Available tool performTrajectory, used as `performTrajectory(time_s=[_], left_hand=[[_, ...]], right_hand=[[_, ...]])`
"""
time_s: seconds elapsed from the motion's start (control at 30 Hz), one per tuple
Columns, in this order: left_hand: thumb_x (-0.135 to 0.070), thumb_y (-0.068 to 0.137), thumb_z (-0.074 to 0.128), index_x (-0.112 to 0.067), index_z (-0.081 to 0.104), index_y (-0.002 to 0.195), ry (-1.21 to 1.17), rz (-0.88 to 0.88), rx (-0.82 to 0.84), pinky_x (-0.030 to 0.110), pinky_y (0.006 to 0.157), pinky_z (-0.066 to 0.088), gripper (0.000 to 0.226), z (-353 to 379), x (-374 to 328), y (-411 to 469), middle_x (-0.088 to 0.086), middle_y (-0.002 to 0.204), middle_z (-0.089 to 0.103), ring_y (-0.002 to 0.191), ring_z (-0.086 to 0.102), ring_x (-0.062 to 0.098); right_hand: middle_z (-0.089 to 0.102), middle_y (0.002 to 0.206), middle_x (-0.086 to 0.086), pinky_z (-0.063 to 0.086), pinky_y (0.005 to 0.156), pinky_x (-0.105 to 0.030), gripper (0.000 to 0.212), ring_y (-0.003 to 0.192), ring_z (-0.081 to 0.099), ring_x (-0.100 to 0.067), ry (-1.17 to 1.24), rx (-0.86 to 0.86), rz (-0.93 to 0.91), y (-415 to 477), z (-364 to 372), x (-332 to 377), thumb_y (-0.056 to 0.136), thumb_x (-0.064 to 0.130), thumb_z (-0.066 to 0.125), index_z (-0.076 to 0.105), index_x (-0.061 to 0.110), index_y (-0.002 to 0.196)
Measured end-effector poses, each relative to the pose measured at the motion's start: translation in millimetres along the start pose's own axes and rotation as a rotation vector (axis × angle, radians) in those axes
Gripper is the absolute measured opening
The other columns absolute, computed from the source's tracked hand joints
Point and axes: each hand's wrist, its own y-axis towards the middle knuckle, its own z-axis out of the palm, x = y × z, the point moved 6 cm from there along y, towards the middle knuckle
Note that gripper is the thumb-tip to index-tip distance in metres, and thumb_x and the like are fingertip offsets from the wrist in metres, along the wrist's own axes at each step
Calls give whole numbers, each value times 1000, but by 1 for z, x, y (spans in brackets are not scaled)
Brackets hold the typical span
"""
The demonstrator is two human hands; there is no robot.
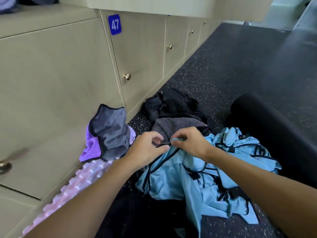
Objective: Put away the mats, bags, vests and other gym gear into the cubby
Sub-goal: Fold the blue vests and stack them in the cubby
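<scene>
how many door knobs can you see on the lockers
5 knobs: one at the lower left edge, one on door 47, three on doors beyond it. Others may be hidden.

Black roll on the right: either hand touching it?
No, the black roll lies apart on the floor; left hand and right hand both pinch the blue vest.

- "47", white numerals on a blue tag (114, 24) with rounded corners. The tag is fixed at the top left corner of a beige cubby door (137, 57), well above and to the left of the fingers (155, 135) of the left hand (145, 148).
- A sliver of a second blue tag (169, 15) shows further along, above the fingers; its number is hidden by the ledge.
</scene>
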Motion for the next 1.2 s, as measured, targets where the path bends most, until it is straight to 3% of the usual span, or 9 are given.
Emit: performTrajectory(time_s=[0.2,0.33,0.4,0.5,0.6,0.77,1.0,1.1,1.2], left_hand=[[-28,72,88,-31,66,96,-227,72,-110,36,86,57,32,-66,-42,2,-4,90,72,84,69,14],[-13,75,85,-23,71,82,-279,161,-222,31,69,54,19,-121,-72,0,9,74,72,64,60,7],[0,77,80,-19,69,74,-297,224,-283,17,56,47,22,-153,-91,-3,-2,62,67,53,54,-1],[3,78,78,-15,67,72,-333,278,-362,14,48,43,23,-206,-116,-12,-2,60,64,47,52,-1],[2,78,79,-13,65,74,-294,309,-427,20,42,44,20,-258,-139,-24,6,63,66,44,53,4],[0,81,77,-4,67,82,-146,358,-547,25,46,51,11,-345,-173,-50,19,77,69,53,58,13],[-19,76,84,-15,69,83,135,310,-754,26,61,50,17,-452,-189,-78,0,84,72,62,60,7],[-24,76,84,-16,70,85,205,263,-824,37,66,57,18,-486,-190,-85,-1,84,71,69,66,17],[-28,77,83,-20,70,82,241,267,-866,23,60,50,16,-512,-193,-87,-6,79,71,60,62,3]], right_hand=[[68,68,2,44,57,-12,2,55,54,4,318,-93,-102,15,-42,86,84,3,73,75,2,85],[70,74,-1,50,64,-14,3,66,60,-3,398,-132,-211,24,-69,146,84,3,73,74,4,86],[70,86,-4,48,68,-10,12,75,60,-6,317,-162,-259,28,-80,174,84,8,74,73,14,95],[67,91,-5,50,60,-15,30,73,61,-10,322,-48,-290,35,-92,214,85,12,74,68,28,111],[74,95,-7,56,81,-25,19,81,69,-13,309,28,-340,46,-102,261,84,9,74,74,20,100],[75,91,-11,58,72,-28,8,78,69,-16,484,5,-434,68,-121,352,84,4,73,74,6,92],[69,90,-19,60,64,-23,12,75,66,-21,711,-113,-556,109,-141,477,86,-5,68,67,5,80],[71,93,-13,61,78,-30,18,86,68,-22,705,-238,-588,143,-155,527,85,-3,69,68,12,76],[66,80,2,57,86,-31,16,82,64,-16,759,-444,-687,168,-180,582,82,0,70,72,15,85]])
